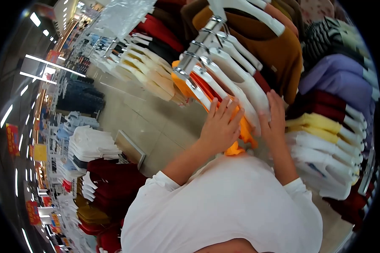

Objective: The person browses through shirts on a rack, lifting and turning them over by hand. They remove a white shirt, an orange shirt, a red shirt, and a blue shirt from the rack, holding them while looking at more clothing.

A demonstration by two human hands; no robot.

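My left hand lies with its fingers stretched out against the front of an orange garment on the near end of a metal rail. Facing it, my right hand has its fingers extended upward beside the shoulder of a white hanger. The hangers and clothes between the two hands are close together, and a red garment shows among them. Further along the same rail hangs a brown sweater. Whether my right fingertips touch the hanger or cloth is hard to make out.
On the right, purple tops, yellow tops and white tops hang closely packed. To the left are a rack of cream clothes, dark red clothes and a low framed panel on the tiled floor.
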